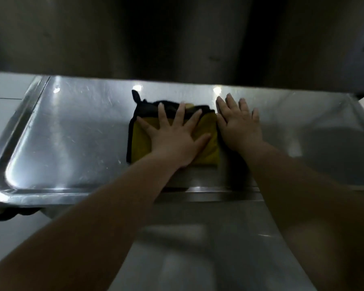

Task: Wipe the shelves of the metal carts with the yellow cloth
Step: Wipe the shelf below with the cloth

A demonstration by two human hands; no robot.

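In the head view, the yellow cloth (pixel 209 148) is seen folded into a rough square with a dark border, lying about midway along the metal shelf (pixel 72 133), nearer its front lip than its back. It is pressed flat by the left hand (pixel 174 137), whose fingers (pixel 162 114) are spread wide and straight across it, pointing away from the person; nothing is pinched or gripped. The right hand (pixel 240 127) is laid palm-down on bare metal just beside the cloth's right edge, its fingers straight and closer together, holding nothing; whether it touches the cloth cannot be told. The shelf's long axis runs left to right, with bare steel on both sides of the cloth. The stroke is judged to belong to the left hand, already on the cloth, and can be driven sideways along that axis. A dark upper shelf (pixel 177 38) overhangs the far part.
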